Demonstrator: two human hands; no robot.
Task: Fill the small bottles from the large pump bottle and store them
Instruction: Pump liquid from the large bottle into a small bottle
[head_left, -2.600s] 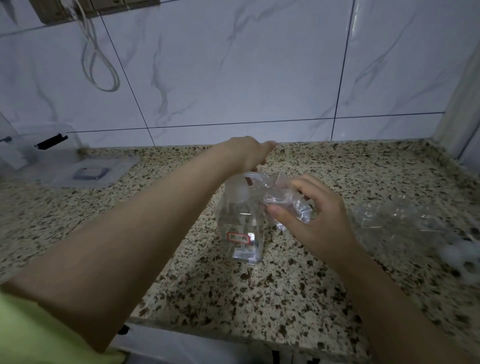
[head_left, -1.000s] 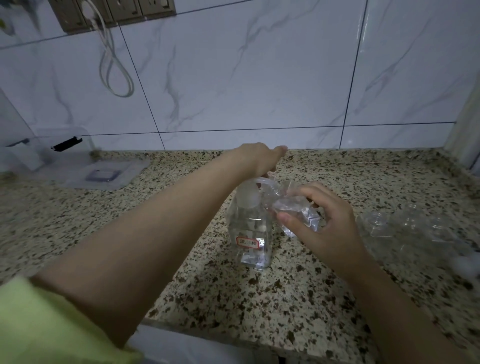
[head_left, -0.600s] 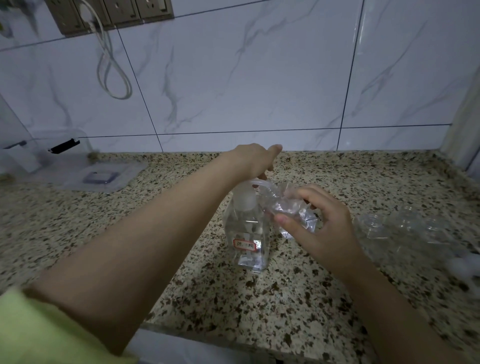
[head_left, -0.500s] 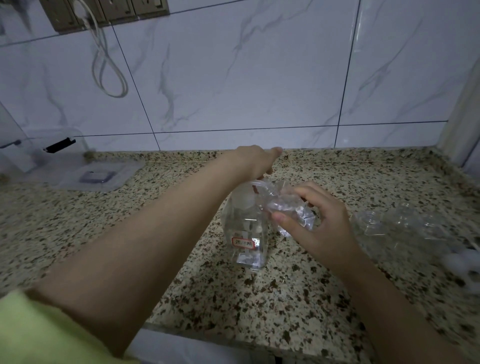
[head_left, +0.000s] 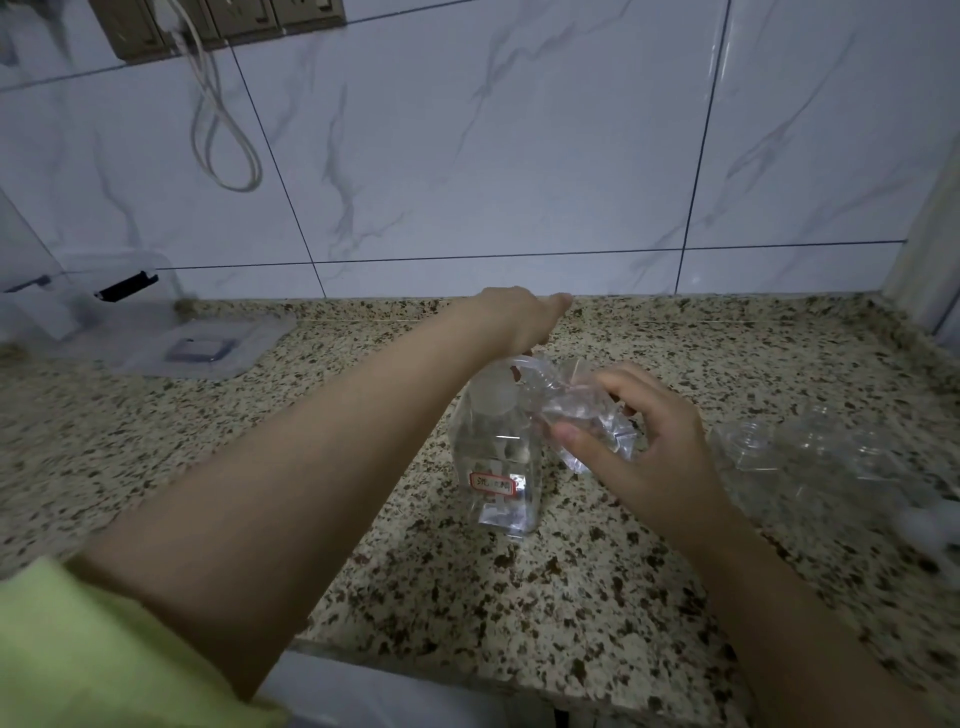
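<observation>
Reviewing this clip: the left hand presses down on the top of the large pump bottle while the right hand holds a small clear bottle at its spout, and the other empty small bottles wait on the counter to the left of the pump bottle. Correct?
Not quite. The head view shows the other small bottles to the right of the pump bottle, not the left. The rest holds: the left hand presses on the pump top, and the right hand holds a small clear bottle at the spout.

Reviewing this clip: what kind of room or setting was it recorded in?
Most likely a home kitchen or utility counter, though no sink or stove shows. The cues: a speckled granite countertop, glossy marble-pattern wall tiles behind it, and a row of wall sockets with a white cable hanging down.
</observation>
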